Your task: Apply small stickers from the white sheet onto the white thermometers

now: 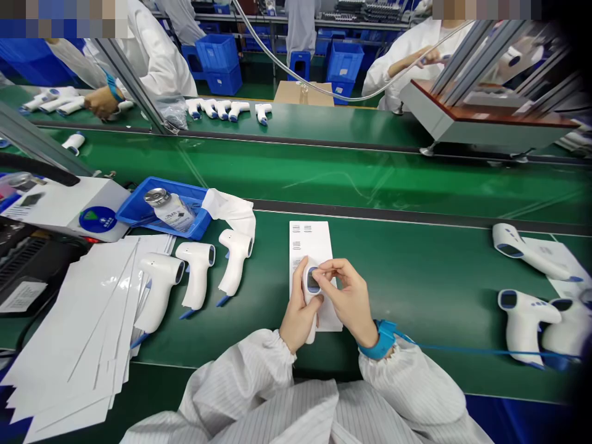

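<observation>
A white handheld infrared thermometer (313, 287) with a dark oval screen is gripped in my left hand (296, 316), its handle pointing toward me. My right hand (350, 300) has thumb and forefinger pinched at the screen's edge; whatever they pinch is too small to make out. Under both hands lies a white label sheet (319, 237) with small printed blocks. To the left stand three similar thermometers (198, 271) with blue tips. On the right, more thermometers (527, 324) lie on the green bench.
A blue tray (139, 206) holds a metal-capped bottle (171, 209). White sheets (87, 314) are piled at the left, beside a white device (74, 206). A blue cord (462, 349) runs right from my wrist strap. Co-workers (157, 61) sit across the green belt (277, 166).
</observation>
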{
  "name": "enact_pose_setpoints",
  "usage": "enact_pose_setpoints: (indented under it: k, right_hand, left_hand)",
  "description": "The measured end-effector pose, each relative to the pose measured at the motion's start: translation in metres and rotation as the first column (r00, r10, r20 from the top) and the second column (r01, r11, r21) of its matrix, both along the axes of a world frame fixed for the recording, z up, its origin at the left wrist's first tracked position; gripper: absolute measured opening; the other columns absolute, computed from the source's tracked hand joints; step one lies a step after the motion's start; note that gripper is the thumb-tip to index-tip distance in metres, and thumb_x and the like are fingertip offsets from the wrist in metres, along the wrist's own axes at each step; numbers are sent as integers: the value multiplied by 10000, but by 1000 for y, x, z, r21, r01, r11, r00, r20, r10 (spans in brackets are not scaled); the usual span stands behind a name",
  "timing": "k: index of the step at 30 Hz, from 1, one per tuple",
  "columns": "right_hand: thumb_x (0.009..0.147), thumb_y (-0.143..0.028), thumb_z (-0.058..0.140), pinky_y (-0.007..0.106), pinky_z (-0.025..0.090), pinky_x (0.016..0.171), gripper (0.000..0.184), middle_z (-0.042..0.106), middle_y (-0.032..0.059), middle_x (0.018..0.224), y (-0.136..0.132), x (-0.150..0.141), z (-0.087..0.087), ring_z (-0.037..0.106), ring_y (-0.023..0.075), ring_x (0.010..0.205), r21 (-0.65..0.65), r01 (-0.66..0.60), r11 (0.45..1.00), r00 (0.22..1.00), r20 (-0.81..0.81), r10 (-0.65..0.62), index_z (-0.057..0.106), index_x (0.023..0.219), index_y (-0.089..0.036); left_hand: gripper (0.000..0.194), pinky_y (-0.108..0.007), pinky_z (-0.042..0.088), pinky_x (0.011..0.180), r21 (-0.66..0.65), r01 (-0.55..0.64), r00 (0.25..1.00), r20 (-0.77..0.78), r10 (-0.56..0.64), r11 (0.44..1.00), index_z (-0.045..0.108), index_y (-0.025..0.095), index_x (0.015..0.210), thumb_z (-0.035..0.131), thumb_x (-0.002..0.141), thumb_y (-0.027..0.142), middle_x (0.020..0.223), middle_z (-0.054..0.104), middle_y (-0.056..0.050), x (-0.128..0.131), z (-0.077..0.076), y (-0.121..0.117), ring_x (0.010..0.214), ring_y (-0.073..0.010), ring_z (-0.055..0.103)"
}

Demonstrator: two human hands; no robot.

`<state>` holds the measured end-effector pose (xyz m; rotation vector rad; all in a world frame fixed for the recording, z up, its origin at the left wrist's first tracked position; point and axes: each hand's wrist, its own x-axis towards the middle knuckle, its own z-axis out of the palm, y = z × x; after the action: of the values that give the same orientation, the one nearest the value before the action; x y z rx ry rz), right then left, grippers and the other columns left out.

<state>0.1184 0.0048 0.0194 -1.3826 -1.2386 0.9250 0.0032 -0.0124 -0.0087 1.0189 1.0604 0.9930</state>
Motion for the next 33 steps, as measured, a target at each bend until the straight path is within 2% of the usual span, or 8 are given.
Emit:
enact_pose_setpoints:
  k: [8, 13, 16, 19, 21, 23, 26, 33]
  right_hand:
    - [809, -233, 673, 278, 500, 691, 68, 660, -4, 775, 0, -3, -1, 595, 134, 693, 29, 20, 999, 1000, 11, -20, 616, 842, -218]
    - [814, -255, 672, 289, 506, 709, 74, 665, 5, 790, 0, -5, -4, 605, 143, 707, 34, 42, 999, 999, 28, -43, 618, 851, -221]
    - [810, -243, 674, 290, 503, 719, 79, 673, 4, 805, -1, -6, -7, 614, 147, 726, 44, 63, 997, 998, 26, -64, 616, 859, -225]
    - [809, -221, 673, 283, 497, 719, 79, 674, 0, 813, -1, -7, -7, 615, 144, 736, 55, 68, 996, 997, 27, -70, 613, 861, -226]
    - [810, -217, 672, 281, 494, 712, 79, 670, -1, 809, -1, -8, -7, 608, 141, 727, 59, 73, 996, 997, 32, -75, 611, 859, -225]
    - [810, -217, 672, 280, 493, 706, 78, 667, -2, 803, -1, -9, -6, 598, 137, 715, 61, 78, 995, 996, 35, -80, 609, 856, -223]
    - [811, -218, 667, 281, 492, 699, 68, 661, -4, 790, 0, -9, -5, 588, 135, 700, 67, 83, 994, 995, 44, -86, 607, 842, -222]
    - [813, -224, 658, 284, 487, 688, 51, 645, -4, 776, -1, -10, -7, 579, 137, 693, 83, 93, 992, 994, 58, -98, 609, 827, -223]
  left_hand:
    - [733, -457, 372, 1128, -58, -7, 999, 45, 10, 998, 249, 303, 1495, 554, 838, 188, 1516, 369, -49, 0, 9, 1, 1410, -283, 336]
    - [727, -434, 455, 1049, -85, -17, 999, 49, 22, 996, 273, 315, 1488, 569, 833, 202, 1461, 429, -54, -1, 9, 2, 1344, -285, 425]
    - [749, -407, 524, 944, -116, -10, 998, 62, 17, 993, 243, 322, 1498, 576, 835, 219, 1446, 442, -68, -1, 10, 2, 1214, -275, 540]
    - [781, -335, 577, 718, -170, 15, 996, 89, 1, 985, 194, 338, 1510, 577, 837, 241, 1471, 409, -87, 0, 12, 1, 983, -234, 635]
    - [783, -269, 536, 552, -191, 26, 994, 109, -5, 981, 189, 356, 1508, 574, 836, 244, 1494, 375, -88, -1, 14, 1, 811, -178, 639]
    - [766, -232, 475, 464, -191, 30, 991, 134, -4, 981, 209, 372, 1496, 566, 834, 228, 1507, 354, -81, -1, 15, 1, 660, -112, 591]
    - [767, -226, 454, 458, -171, 53, 982, 187, -21, 984, 214, 377, 1488, 562, 827, 204, 1471, 402, -78, -3, 14, 0, 539, -55, 509]
    - [673, -232, 419, 421, -228, 65, 976, 218, -14, 971, 179, 373, 1497, 475, 896, 310, 1291, 552, -74, -5, 13, 1, 445, -44, 472]
